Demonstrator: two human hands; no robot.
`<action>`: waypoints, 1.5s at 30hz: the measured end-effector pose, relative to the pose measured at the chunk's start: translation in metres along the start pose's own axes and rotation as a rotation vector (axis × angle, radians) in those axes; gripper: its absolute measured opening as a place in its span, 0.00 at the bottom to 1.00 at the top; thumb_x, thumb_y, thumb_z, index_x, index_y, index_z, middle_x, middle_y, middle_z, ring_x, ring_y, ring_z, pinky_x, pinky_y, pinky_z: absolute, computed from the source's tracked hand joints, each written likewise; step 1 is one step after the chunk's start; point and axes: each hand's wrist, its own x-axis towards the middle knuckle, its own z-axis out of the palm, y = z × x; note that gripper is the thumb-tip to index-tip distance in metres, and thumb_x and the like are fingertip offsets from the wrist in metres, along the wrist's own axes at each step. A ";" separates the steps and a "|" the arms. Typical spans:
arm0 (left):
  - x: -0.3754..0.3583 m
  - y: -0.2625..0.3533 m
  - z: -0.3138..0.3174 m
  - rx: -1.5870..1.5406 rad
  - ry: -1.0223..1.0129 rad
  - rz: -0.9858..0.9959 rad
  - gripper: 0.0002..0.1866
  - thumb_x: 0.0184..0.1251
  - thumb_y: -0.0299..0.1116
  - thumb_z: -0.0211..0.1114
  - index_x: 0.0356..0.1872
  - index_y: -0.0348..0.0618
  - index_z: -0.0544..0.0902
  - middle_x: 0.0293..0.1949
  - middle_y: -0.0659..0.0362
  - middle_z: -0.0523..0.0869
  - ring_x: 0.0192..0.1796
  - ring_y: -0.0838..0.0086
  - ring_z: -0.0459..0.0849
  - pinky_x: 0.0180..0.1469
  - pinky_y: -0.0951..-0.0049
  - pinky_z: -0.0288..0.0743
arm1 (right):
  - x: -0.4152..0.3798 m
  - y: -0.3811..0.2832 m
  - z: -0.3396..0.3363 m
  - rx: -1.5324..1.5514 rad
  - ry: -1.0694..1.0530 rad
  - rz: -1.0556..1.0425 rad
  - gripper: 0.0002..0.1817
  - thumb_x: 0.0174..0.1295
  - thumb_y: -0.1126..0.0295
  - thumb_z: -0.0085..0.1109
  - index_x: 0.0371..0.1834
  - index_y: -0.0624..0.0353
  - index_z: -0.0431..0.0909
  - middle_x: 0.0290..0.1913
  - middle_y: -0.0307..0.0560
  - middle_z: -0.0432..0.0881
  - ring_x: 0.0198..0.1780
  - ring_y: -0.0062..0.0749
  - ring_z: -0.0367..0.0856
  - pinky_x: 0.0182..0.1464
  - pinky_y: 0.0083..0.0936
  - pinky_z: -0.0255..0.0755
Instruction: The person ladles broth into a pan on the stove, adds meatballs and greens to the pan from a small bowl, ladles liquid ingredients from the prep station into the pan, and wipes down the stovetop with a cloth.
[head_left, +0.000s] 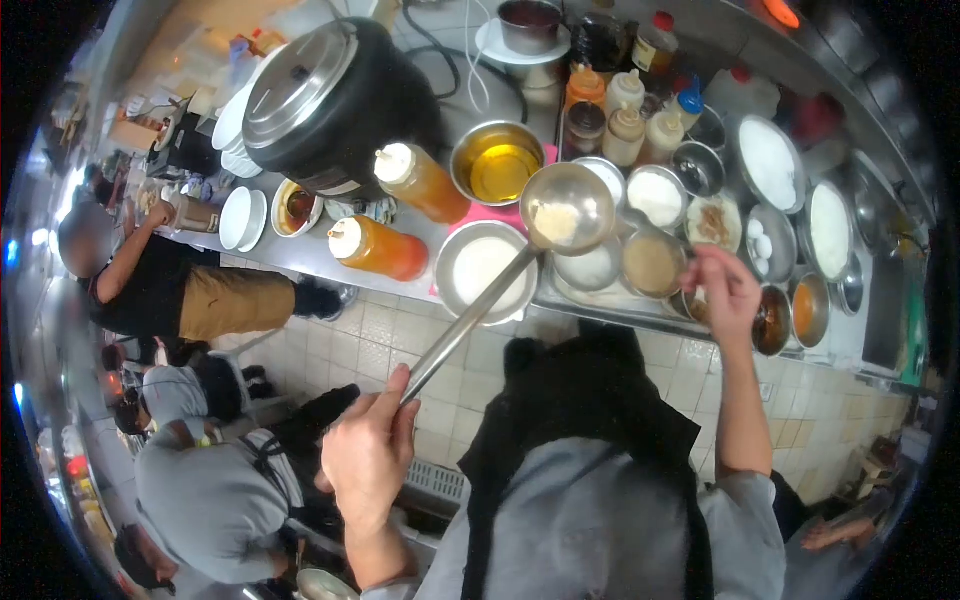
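My left hand [368,455] is wrapped round the long handle of a metal ladle [592,190]. A small heap of pale yellowish powder [554,223] lies in the ladle's bowl, which hangs over the counter's front edge among the metal bowls. My right hand [728,295] hovers over the bowls at the right, its fingers pinched together; what they hold, if anything, is too small to make out. Closest to it are a bowl of tan powder [653,263] and a bowl of dark brown sauce [771,320]. Left of the ladle sits a bowl of white liquid [490,268].
Behind the ladle is a pot of yellow oil [500,172]. Two squeeze bottles of amber liquid [378,248] stand left, before a large black soup warmer [350,110]. Several sauce bottles [625,120] crowd the back. Co-workers [215,490] stand at the left.
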 end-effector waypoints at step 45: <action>-0.133 -0.015 -0.029 -0.287 0.017 -0.316 0.19 0.66 0.44 0.63 0.58 0.60 0.82 0.37 0.57 0.89 0.38 0.56 0.86 0.39 0.56 0.79 | 0.124 -0.063 0.068 0.153 -0.509 -0.228 0.19 0.73 0.74 0.49 0.64 0.69 0.72 0.26 0.40 0.76 0.18 0.14 0.67 0.18 0.12 0.63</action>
